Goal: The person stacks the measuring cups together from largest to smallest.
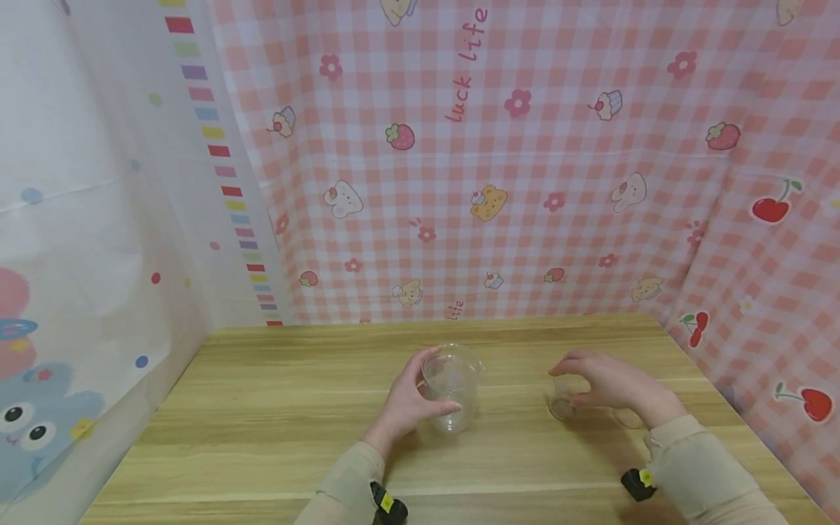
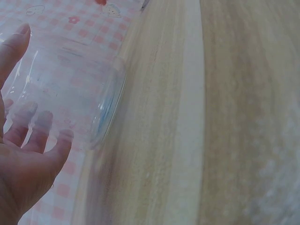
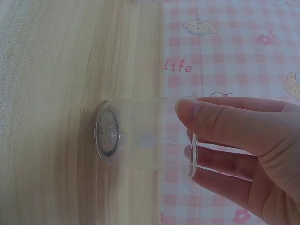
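Head view, lower half: your left hand (image 1: 405, 399) wraps the big cup (image 1: 453, 379), right hand (image 1: 607, 380) pinches the small cup (image 1: 561, 408) up top, probably steadying both.

Pink, hand-drawn-style lowercase lettering stands on the pink-and-white checked fabric backdrop (image 1: 420, 168). In the upper middle of the head view, the words "luck life" (image 1: 467, 65) run upward at a slant, "luck" below and "life" above it. A smaller "life" (image 1: 455, 310) also reads upward, near the centre of that frame, close to the fabric's lower edge. In the right wrist view, "life" (image 3: 178, 66) reads nearly level, right of centre in the upper half. Two small yellow stickers (image 1: 387, 503) (image 1: 646, 477) along the head view's bottom carry marks too small to read.
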A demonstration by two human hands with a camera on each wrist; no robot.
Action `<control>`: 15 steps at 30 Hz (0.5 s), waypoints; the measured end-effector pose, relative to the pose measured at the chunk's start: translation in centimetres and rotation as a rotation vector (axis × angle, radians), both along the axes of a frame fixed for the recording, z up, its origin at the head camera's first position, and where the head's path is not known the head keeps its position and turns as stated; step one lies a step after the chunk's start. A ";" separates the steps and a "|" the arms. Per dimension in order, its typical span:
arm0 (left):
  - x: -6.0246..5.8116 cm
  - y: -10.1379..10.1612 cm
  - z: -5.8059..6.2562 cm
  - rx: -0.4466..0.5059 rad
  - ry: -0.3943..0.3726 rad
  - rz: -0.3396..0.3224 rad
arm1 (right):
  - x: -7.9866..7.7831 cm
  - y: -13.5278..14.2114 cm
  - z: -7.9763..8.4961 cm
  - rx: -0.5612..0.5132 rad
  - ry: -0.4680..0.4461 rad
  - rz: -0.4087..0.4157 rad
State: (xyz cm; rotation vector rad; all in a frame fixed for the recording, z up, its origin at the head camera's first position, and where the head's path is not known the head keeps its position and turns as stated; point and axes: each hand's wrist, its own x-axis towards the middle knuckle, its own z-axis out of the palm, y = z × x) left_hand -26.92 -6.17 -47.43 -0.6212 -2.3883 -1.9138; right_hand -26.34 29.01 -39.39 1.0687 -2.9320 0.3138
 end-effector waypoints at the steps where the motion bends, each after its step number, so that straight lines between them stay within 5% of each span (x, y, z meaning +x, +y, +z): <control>1: 0.0 0.0 0.0 0.001 0.000 -0.001 | 0.0 0.0 0.0 0.000 -0.003 0.000; 15: 0.0 0.0 -0.1 0.008 -0.005 0.001 | 0.0 -0.2 0.1 0.002 -0.009 -0.025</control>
